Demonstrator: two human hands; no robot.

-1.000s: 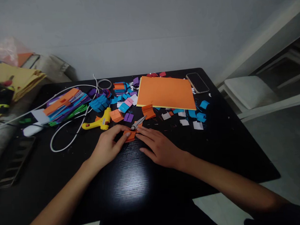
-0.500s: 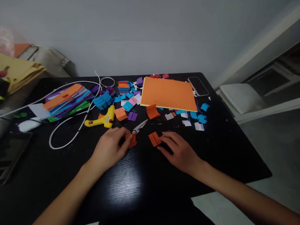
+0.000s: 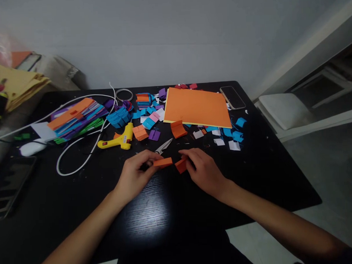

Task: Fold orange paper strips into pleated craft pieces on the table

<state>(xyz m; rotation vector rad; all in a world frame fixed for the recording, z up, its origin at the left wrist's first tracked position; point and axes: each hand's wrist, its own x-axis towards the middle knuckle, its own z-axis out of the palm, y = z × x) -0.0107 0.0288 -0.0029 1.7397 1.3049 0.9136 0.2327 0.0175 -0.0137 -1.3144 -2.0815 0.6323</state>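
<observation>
My left hand (image 3: 135, 175) pinches a folded orange paper piece (image 3: 163, 162) just above the black table (image 3: 156, 221). My right hand (image 3: 203, 169) pinches a second folded orange piece (image 3: 181, 165), held close to the first so their ends almost meet. Scissors (image 3: 162, 147) lie on the table just behind both hands. A yellow glue gun (image 3: 117, 141) rests to the left of them.
A large orange sheet (image 3: 196, 107) lies at the back with a phone (image 3: 232, 97) beside it. Small folded blue, white, purple and orange pieces are scattered around. A stack of coloured strips (image 3: 74, 119), a white cable (image 3: 78, 150) and a mouse (image 3: 30, 148) sit at left.
Both hands first pressed one orange piece on the table. The right hand moved right to a second piece, then both lifted their pieces and brought them together.
</observation>
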